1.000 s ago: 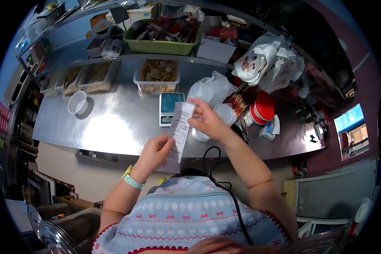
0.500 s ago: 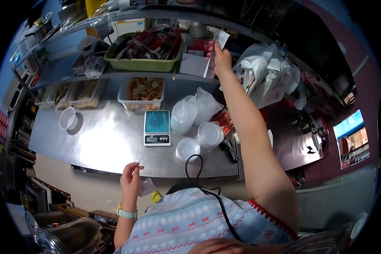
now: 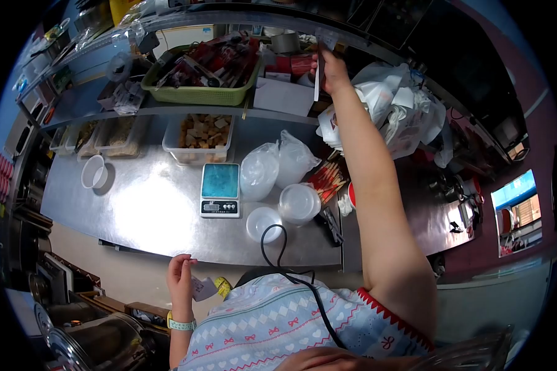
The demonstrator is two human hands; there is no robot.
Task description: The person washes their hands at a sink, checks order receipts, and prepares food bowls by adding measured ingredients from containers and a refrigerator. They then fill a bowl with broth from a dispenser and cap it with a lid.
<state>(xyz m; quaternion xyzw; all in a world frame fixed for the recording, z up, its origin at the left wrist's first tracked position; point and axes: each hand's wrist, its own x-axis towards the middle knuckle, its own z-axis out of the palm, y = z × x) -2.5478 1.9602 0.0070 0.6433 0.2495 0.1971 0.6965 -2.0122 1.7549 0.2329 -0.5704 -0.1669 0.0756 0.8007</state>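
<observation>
- A person's right hand (image 3: pixel 335 73) reaches to the far side of a kitchen counter (image 3: pixel 124 229), its fingers closed on a paper slip (image 3: pixel 318 83).
- The slip stands nearly upright before the far shelf (image 3: pixel 167 111), left of hanging white plastic bags (image 3: pixel 414 114) and right of a green basket (image 3: pixel 195 95).
- The left hand (image 3: pixel 181 281) hangs near the body, short of the counter's near edge, fingers loosely bent; whether they grip the scrap of paper (image 3: pixel 203 289) just beside them cannot be told.
- On the counter, a scale (image 3: pixel 220 208) sits left of two plastic tubs (image 3: pixel 264 224).
</observation>
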